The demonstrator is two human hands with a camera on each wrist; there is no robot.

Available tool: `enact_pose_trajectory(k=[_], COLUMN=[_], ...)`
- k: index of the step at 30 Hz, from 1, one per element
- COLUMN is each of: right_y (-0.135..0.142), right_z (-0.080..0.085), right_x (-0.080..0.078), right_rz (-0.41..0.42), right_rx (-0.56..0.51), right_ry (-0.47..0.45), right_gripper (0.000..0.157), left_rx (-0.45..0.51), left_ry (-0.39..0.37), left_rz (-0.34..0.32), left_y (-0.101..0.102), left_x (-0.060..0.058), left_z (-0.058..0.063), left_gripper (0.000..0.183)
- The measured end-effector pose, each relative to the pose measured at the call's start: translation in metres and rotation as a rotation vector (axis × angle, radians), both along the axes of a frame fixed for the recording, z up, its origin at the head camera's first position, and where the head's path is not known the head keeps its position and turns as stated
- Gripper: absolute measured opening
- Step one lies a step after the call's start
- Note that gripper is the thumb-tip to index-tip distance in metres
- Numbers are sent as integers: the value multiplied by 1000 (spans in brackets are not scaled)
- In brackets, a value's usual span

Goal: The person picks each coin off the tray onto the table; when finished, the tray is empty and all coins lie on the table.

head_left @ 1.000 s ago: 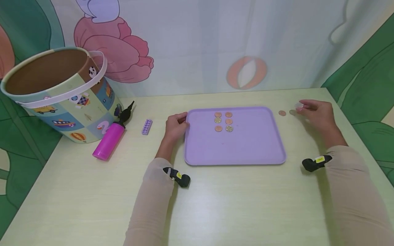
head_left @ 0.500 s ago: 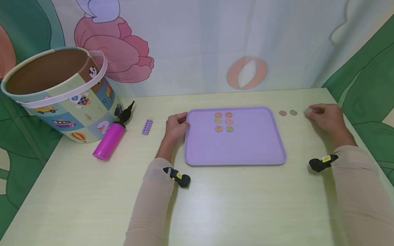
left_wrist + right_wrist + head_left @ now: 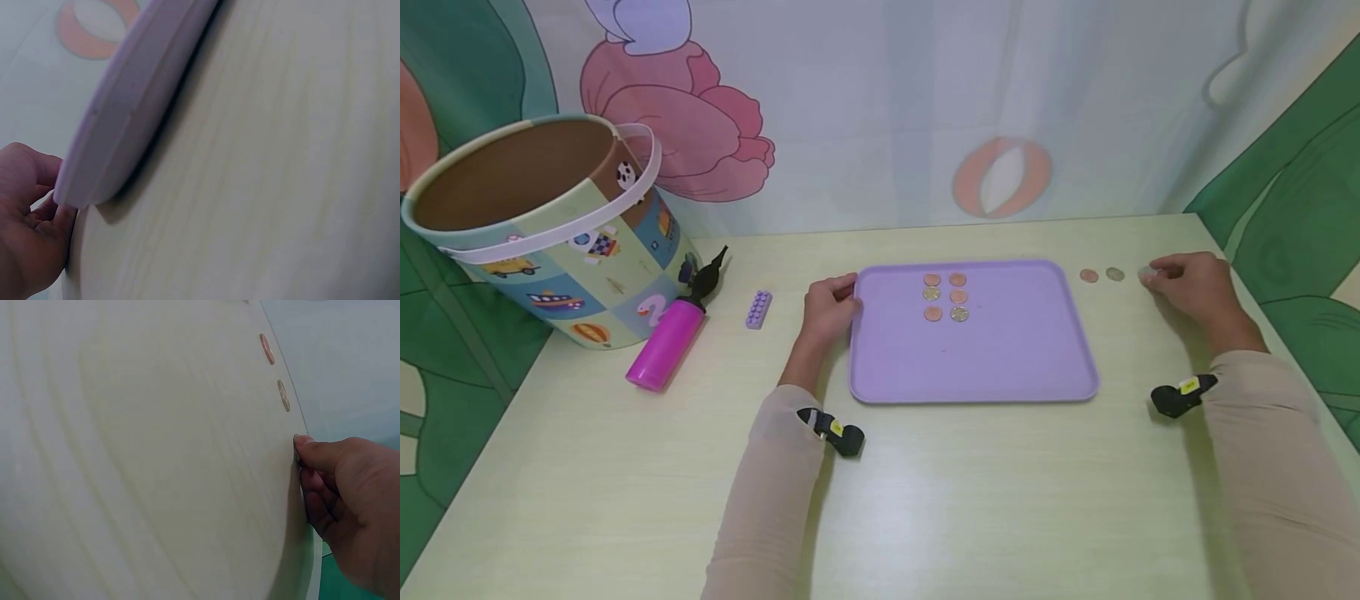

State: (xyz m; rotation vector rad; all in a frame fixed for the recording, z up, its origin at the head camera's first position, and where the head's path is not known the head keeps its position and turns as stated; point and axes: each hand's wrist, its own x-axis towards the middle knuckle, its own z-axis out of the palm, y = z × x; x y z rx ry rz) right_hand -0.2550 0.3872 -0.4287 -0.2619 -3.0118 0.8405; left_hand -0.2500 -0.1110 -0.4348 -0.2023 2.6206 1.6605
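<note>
At the tray's left edge my left hand (image 3: 829,310) holds the rim between thumb and fingers; the left wrist view has this hand (image 3: 31,219) at the tray's corner. The purple tray (image 3: 1015,358) lies flat, with several copper and brass-coloured coins (image 3: 958,296) in two columns toward its upper left. To the right of the tray, my right hand (image 3: 1198,287) pinches a silvery coin (image 3: 1146,272) down at the tabletop, most of it hidden by the fingers. Left of that coin, a copper coin (image 3: 1088,276) and a dull silvery coin (image 3: 1115,274) lie in a row.
A large patterned bucket (image 3: 610,283) with a white handle stands at the far left. Beside it lies a magenta pump (image 3: 664,346) with a black nozzle. A small purple toy brick (image 3: 758,309) lies between pump and left hand. A printed curtain (image 3: 865,125) hangs behind the table.
My right hand has shifted rightward and down to the table with the pinched coin, uncovering the dull silvery coin beside it. The left hand and tray stay put.
</note>
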Motion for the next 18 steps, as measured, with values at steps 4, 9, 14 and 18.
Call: enact_pose_trajectory(k=[4, 9, 14, 18], right_y=[-1, -3, -7, -7], right_z=[-2, -2, 1, 0], right_x=[0, 2, 3, 3], right_rz=[-10, -30, -52, -59], right_rx=[-2, -21, -66, -81], right_ry=[3, -10, -35, -31], right_gripper=[49, 52, 53, 51], left_rx=[-2, 10, -3, 0], left_ry=[2, 3, 0, -4], left_rz=[2, 0, -3, -3], left_y=[0, 1, 0, 1], left_x=[1, 2, 2, 2], left_z=[0, 2, 2, 1], left_gripper=[50, 50, 50, 50])
